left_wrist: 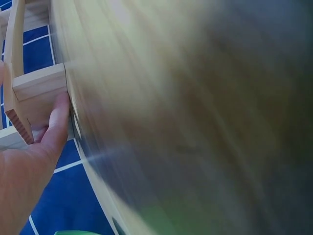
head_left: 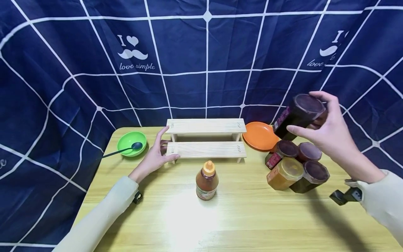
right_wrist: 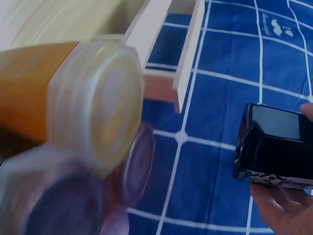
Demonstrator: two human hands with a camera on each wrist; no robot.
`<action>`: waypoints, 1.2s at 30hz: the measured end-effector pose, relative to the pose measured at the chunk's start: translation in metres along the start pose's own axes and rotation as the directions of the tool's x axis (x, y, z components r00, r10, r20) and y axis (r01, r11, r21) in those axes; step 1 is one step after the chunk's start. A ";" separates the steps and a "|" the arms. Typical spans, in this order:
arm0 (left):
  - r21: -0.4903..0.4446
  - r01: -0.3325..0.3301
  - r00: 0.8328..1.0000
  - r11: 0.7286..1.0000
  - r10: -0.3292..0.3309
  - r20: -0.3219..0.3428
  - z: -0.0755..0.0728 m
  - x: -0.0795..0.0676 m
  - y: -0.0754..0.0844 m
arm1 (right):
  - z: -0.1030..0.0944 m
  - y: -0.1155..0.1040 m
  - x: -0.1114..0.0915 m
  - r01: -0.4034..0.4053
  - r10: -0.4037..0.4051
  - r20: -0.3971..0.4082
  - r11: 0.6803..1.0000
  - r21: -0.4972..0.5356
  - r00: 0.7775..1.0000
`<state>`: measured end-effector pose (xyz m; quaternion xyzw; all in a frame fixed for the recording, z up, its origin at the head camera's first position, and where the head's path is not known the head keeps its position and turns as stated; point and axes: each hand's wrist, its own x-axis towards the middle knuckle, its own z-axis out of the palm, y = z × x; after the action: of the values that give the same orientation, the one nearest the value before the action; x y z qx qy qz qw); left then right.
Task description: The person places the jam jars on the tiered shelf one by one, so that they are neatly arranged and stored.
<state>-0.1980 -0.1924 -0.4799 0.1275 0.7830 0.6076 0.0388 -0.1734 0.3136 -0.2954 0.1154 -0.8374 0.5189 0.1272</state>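
A dark jar with a purple label (head_left: 291, 117) is tilted in the air above the other jars, and my right hand (head_left: 333, 129) grips it between thumb and fingers. The right wrist view also shows this black jar (right_wrist: 276, 144) against the blue cloth. My left hand (head_left: 157, 150) holds the left end of a two-step wooden rack (head_left: 206, 149), its thumb at the lower step's front edge. In the left wrist view, a finger (left_wrist: 59, 115) presses the rack's wooden side (left_wrist: 41, 93).
Several lidded jars, one with yellow contents (head_left: 285, 173), cluster at the right. Behind them lies an orange plate (head_left: 259, 136). A squeeze bottle (head_left: 207, 182) stands before the rack. On the left, a dark spoon (head_left: 126, 149) rests across a green bowl (head_left: 129, 136). Blue cloth (head_left: 189, 87) hangs behind.
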 end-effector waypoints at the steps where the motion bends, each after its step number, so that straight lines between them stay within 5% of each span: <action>1: 0.001 0.002 1.000 1.000 -0.002 -0.001 0.000 0.000 0.000 | 0.004 -0.001 0.002 0.004 -0.004 0.012 1.000 0.006 1.000; 10: 0.026 -0.001 1.000 1.000 0.001 0.004 0.000 0.002 0.004 | 0.045 -0.003 0.019 0.043 -0.048 0.097 0.998 0.048 0.994; 16: 0.049 -0.002 1.000 0.999 0.002 -0.005 -0.001 0.003 0.005 | 0.068 -0.005 0.033 0.069 -0.066 0.164 0.997 -0.017 0.984; 23: 0.062 -0.006 1.000 0.998 0.007 -0.009 0.000 0.004 0.007 | 0.096 -0.007 0.045 0.044 -0.063 0.225 0.995 0.086 0.972; 31: 0.074 -0.001 1.000 0.997 0.002 -0.017 -0.001 0.004 0.003 | 0.129 0.002 0.060 0.094 -0.116 0.301 0.992 0.086 0.947; 36: 0.079 0.003 1.000 0.997 -0.001 -0.023 -0.001 0.000 0.000 | 0.153 0.004 0.069 0.081 -0.153 0.342 0.973 0.214 0.927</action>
<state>-0.1989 -0.1938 -0.4798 0.1212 0.8068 0.5777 0.0256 -0.2538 0.1736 -0.3412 0.2694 -0.7828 0.5609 -0.0078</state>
